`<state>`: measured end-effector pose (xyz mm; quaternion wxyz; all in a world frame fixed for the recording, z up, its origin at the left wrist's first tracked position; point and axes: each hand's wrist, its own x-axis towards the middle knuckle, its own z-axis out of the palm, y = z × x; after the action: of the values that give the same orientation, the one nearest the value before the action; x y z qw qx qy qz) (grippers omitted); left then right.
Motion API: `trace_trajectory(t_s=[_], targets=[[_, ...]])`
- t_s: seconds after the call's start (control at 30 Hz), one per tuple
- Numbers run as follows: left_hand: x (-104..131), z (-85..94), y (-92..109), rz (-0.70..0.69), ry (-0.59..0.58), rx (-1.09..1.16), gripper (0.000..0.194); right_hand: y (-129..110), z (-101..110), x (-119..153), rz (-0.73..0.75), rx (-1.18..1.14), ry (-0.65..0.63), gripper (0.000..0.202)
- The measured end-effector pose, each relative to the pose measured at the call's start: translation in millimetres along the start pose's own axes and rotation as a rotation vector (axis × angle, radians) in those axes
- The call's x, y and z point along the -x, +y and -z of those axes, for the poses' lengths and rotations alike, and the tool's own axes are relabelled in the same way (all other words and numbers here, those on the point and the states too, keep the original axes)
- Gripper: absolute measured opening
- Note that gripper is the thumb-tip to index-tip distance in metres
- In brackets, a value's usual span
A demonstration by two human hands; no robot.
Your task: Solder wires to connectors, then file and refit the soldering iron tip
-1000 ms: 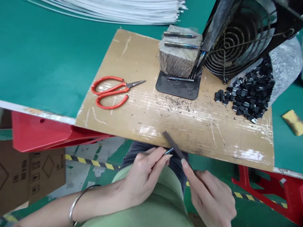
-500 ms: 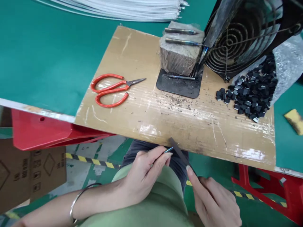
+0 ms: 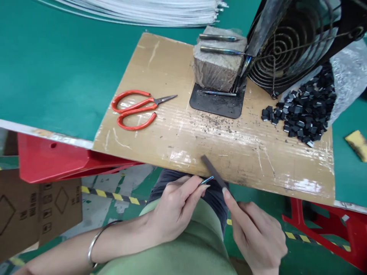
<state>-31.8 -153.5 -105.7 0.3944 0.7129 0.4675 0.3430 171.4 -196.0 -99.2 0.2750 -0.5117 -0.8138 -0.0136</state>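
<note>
My left hand (image 3: 179, 204) is closed, pinching a thin metal rod (image 3: 207, 180) whose bluish tip sticks out past thumb and forefinger; it looks like a soldering iron tip. A flat dark file (image 3: 212, 170) is gripped in my right hand (image 3: 255, 231), the forefinger stretched along it. The file lies across the rod's end at the cardboard's front edge; whether they touch I cannot tell. Most of the rod and the file's handle end are hidden by my fingers. Similar metal rods (image 3: 219, 50) rest on a wrapped block (image 3: 218, 68) farther back.
Red-handled scissors (image 3: 136, 110) lie on the cardboard sheet (image 3: 160, 141) at left. To the right are a fan with a wire guard (image 3: 279, 57), a heap of small black pieces (image 3: 306, 110) and a yellow sponge (image 3: 357, 145). A bundle of white cables (image 3: 149, 11) lies at the back.
My right hand has pushed the file forward and slightly left across the rod. My left hand has stayed nearly in place, still pinching the rod.
</note>
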Motion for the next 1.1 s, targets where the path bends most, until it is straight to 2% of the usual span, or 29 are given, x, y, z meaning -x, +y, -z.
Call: trace_trajectory(t_s=[0.1, 0.27, 0.33, 0.43, 0.5, 0.57, 0.73, 0.93, 1.1], targets=[[1, -1.5, -4, -0.104, 0.052, -0.091, 0.028, 1, -6, -9, 0.002, -0.020, 0.026, 0.068], [0, -3.0, -5, -0.150, 0.041, -0.154, 0.028, -1, 8, 9, -0.009, -0.016, -0.068, 0.064], [0, -3.5, -6, -0.164, 0.044, -0.162, 0.028, -2, 9, 8, -0.014, -0.019, -0.067, 0.056], [1, -4.1, -5, -0.164, 0.048, -0.188, 0.026, -3, 0, -8, -0.025, -0.016, -0.010, 0.035], [2, -4.1, -4, -0.153, 0.044, -0.189, 0.025, -2, -4, -16, -0.025, -0.018, 0.012, 0.030], [2, -3.6, -3, -0.129, 0.020, -0.154, 0.025, -1, -3, -14, -0.023, -0.014, 0.000, 0.035], [3, -2.9, -2, -0.067, -0.005, -0.039, 0.028, -3, 9, 7, -0.006, 0.019, -0.068, 0.066], [2, -1.8, 2, 0.031, -0.038, 0.053, 0.028, -5, -6, -12, 0.000, -0.007, -0.007, 0.069], [3, 0.2, 4, 0.168, -0.104, 0.164, 0.034, 0, 2, 5, -0.001, 0.005, -0.048, 0.071]])
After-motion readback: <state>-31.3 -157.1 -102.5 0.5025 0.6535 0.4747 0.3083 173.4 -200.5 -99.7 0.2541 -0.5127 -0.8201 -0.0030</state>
